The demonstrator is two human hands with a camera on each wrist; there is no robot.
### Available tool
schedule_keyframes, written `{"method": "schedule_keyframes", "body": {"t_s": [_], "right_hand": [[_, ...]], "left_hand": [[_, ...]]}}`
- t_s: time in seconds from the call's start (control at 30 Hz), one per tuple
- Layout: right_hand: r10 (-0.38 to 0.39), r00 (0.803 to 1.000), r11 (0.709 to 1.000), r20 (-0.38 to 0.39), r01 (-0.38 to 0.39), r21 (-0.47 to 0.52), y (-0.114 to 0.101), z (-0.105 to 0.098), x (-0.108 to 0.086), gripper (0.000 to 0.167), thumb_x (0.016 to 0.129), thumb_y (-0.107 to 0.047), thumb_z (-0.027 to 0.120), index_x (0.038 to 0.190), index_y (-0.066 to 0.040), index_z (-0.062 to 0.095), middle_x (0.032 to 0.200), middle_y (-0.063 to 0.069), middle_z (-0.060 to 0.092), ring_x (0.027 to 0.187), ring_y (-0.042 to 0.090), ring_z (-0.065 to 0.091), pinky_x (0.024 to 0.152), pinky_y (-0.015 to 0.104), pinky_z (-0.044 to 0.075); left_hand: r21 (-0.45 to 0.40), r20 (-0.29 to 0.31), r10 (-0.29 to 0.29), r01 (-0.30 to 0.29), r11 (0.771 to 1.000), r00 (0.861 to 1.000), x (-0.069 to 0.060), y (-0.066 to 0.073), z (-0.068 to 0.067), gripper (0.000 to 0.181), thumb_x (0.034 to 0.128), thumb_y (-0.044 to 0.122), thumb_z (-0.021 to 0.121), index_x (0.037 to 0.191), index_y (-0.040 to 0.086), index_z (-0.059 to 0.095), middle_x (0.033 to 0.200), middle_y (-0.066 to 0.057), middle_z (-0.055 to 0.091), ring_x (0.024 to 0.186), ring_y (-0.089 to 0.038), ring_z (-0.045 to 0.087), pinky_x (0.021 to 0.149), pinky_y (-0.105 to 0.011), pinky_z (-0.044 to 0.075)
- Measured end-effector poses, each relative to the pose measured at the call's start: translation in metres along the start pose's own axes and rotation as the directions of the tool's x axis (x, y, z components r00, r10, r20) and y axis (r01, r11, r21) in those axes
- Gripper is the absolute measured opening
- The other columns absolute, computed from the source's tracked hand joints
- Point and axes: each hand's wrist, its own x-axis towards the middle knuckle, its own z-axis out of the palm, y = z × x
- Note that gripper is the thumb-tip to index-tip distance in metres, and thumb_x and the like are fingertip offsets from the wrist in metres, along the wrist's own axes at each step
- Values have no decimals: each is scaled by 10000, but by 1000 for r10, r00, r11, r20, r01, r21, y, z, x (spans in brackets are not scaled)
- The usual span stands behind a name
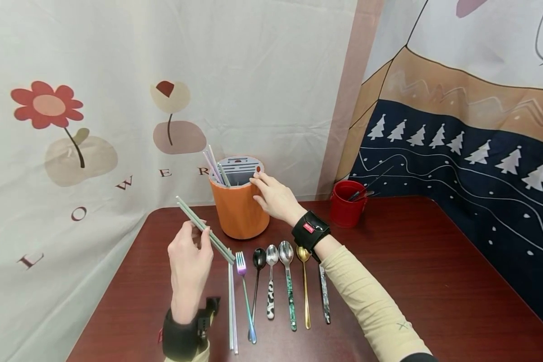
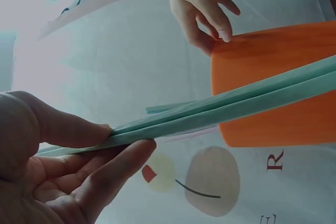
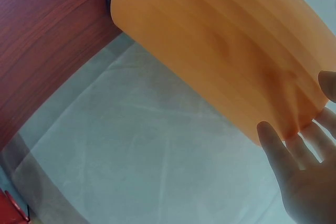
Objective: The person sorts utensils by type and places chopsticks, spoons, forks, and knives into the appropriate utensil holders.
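Observation:
My left hand (image 1: 190, 263) pinches a pair of pale green chopsticks (image 1: 202, 225) between thumb and fingers, above the table. The left wrist view shows these chopsticks (image 2: 231, 103) lying side by side, slanting across the front of the orange container (image 2: 278, 51). My right hand (image 1: 278, 198) touches the right side of the rim of this orange utensil container (image 1: 240, 213), its fingers fairly straight. In the right wrist view the fingertips of that hand (image 3: 312, 174) meet the container's upper edge. Lilac chopsticks (image 1: 213, 167) and a green one stand inside the container, leaning left.
In a row on the table (image 1: 389, 281) lie chopsticks (image 1: 233, 311), a fork (image 1: 244, 286), a black spoon (image 1: 259, 261), a cow-patterned spoon (image 1: 270, 299), a green-handled spoon (image 1: 290, 291), a gold spoon (image 1: 305, 286) and a patterned handle (image 1: 324, 296). A red bucket (image 1: 345, 208) holding utensils stands behind.

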Motion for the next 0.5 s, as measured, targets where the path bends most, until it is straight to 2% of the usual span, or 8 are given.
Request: {"method": "schedule_keyframes", "body": {"t_s": [0.07,0.17,0.23,0.43,0.5], "right_hand": [[0,1000,1000,-1,0,1,0,0,0,472,961,-264,557,1404,-131,461,1502,75,400,1373,250,414,1003,414,468],[1,1000,1000,-1,-1,10,-1,-1,0,472,961,-261,557,1404,-133,461,1504,72,399,1374,257,411,1010,428,460],[2,1000,1000,0,-2,14,-1,-1,0,471,961,-261,556,1405,-134,460,1504,70,399,1374,259,411,1009,433,460],[2,1000,1000,-4,-2,10,-1,-1,-1,470,963,-267,553,1405,-139,462,1501,64,403,1373,250,413,1001,425,467],[2,1000,1000,-6,-2,8,-1,0,-1,470,963,-268,552,1406,-139,461,1501,63,404,1374,248,413,1002,421,467]], "left_hand": [[-15,-27,12,-13,1000,1000,0,2,-1,110,848,-14,652,950,-49,630,823,-159,687,694,-250,675,639,-215,531],[-48,-70,33,-37,998,997,-1,5,-2,99,847,-30,646,940,-60,632,837,-166,693,698,-256,678,661,-27,439],[-78,-103,47,-55,995,994,-1,7,-4,92,850,-37,639,935,-69,631,851,-175,695,709,-268,681,684,36,388],[-144,-183,54,-81,986,982,0,17,-8,111,864,-2,644,958,-63,646,879,-173,708,775,-250,699,723,16,426],[-157,-204,48,-81,984,978,1,19,-9,127,864,6,648,971,-63,646,892,-165,713,795,-188,705,722,2,442]]}}
